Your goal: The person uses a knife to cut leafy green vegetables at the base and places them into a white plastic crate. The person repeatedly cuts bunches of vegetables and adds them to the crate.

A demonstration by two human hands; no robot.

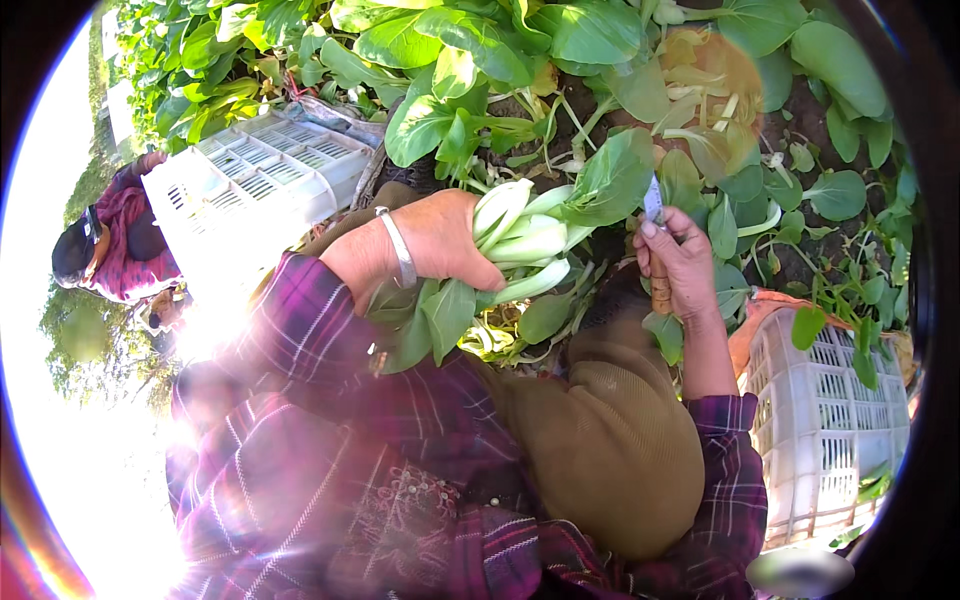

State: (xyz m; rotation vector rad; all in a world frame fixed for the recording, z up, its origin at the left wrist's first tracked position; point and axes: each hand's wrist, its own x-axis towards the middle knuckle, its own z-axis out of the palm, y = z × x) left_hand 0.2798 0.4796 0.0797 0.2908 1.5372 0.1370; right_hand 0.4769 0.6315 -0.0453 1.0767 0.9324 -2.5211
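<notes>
Several cut leafy greens with pale stalks (529,238), like bok choy, are gripped in my left hand (435,236), their stalk ends facing right and some leaves hanging below the wrist. A silver bangle (397,247) circles that wrist. Just to the right, my right hand (679,259) is closed around the wooden handle (660,285) of a small knife, its short blade (653,201) pointing up beside a large green leaf (611,176). The blade and the bunch are apart.
Leafy plants (510,37) grow in soil across the top and right. A white plastic crate (262,161) stands at left, another (832,427) at lower right with orange cloth (750,322) by it. Beyond the left crate, another person (124,225) bends low. Sun glare washes out the lower left.
</notes>
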